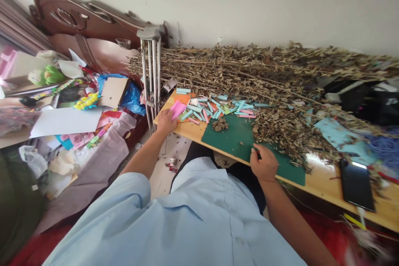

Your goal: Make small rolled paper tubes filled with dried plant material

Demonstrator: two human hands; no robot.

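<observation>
Head view. Left hand, one: fingers folded onto the near edge of one pink paper at the table's left end, apparently pinched there to lift or steady it. Right hand, one: curled, thumb near forefinger, over the near edge of one green mat; contents, if any, cannot be told. Mat probably laid to shield the tabletop. On it, one small leaf clump; to its right, one leaf heap. Paper rolls, many, overlapping, uncountable. Phone, one.
</observation>
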